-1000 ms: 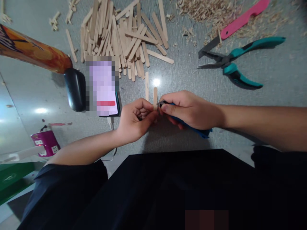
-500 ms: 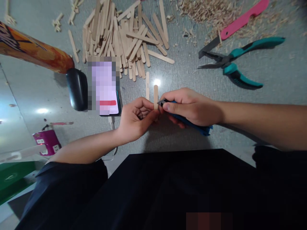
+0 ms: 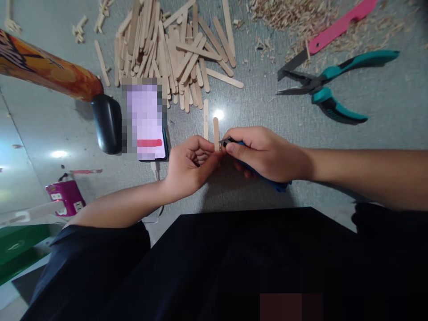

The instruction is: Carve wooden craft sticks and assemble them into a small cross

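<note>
Between the thumb and fingers of my left hand [image 3: 190,165] a wooden craft stick [image 3: 216,131] is pinched, its rounded end pointing away from me. My right hand [image 3: 261,149] is wrapped round a blue utility knife [image 3: 267,178]. The knife's short blade [image 3: 223,141] meets the right edge of the stick, close to my left fingertips; how deep it sits, I cannot tell. Just left of the held stick, a second craft stick [image 3: 205,116] with a small slot lies on the table, its near end hidden by my left hand.
Beyond my hands lies a heap of craft sticks [image 3: 187,58]. A phone [image 3: 150,149], a black case [image 3: 107,125] and an orange can [image 3: 67,76] are at left. Pliers [image 3: 317,84], a pink-handled knife [image 3: 334,33] and wood shavings [image 3: 284,13] lie at right.
My right hand and the knife have shifted slightly down and left, the handle's rear end dropping lower. The held stick has tipped a little to the left. My left hand keeps its pinch.
</note>
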The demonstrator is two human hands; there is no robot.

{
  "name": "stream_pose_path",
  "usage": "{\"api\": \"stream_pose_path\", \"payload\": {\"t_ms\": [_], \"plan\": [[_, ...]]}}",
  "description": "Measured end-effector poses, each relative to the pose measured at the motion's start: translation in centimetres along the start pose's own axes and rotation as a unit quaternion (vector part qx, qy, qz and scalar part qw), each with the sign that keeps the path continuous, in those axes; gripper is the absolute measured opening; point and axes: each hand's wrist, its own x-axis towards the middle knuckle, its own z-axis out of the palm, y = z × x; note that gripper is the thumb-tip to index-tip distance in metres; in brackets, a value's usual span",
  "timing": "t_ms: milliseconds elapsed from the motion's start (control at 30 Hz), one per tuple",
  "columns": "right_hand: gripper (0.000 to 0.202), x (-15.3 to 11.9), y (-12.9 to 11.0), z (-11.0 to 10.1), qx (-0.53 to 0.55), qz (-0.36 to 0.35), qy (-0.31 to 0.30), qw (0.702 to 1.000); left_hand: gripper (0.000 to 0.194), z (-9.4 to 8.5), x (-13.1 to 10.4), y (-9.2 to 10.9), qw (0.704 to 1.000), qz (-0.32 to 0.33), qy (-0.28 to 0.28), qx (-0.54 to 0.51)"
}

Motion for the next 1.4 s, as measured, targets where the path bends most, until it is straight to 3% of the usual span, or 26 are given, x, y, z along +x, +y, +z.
{"api": "stream_pose_path", "payload": {"t_ms": [300, 500, 633, 767, 933, 1400], "plan": [[0.034, -0.2, 0.1, 0.5, -0.109, -0.036, 0.032, 0.993, 0.027, 0.1, 0.0, -0.4, 1.000, 0.002, -0.001, 0.020], [0.041, -0.3, -0.7, 1.2, -0.169, 0.013, 0.060, 0.984, 0.022, -0.2, -0.1, -0.8, 0.998, 0.018, -0.025, 0.056], [0.043, -0.1, -1.1, 1.2, -0.142, 0.038, 0.062, 0.987, 0.024, -0.1, 0.0, -0.3, 0.998, 0.019, -0.023, 0.050], [0.041, 0.1, -1.0, 0.6, -0.045, 0.068, 0.010, 0.997, 0.024, -0.2, 0.2, 0.1, 0.999, 0.002, -0.033, 0.010], [0.034, 0.3, -0.5, -0.4, 0.066, 0.055, -0.048, 0.995, 0.027, -0.6, 0.3, 0.3, 0.999, -0.016, -0.045, -0.016], [0.030, 0.1, -0.3, -0.8, 0.088, 0.040, -0.067, 0.993, 0.028, -0.3, 0.3, 0.5, 0.998, 0.001, -0.041, -0.047]]}}
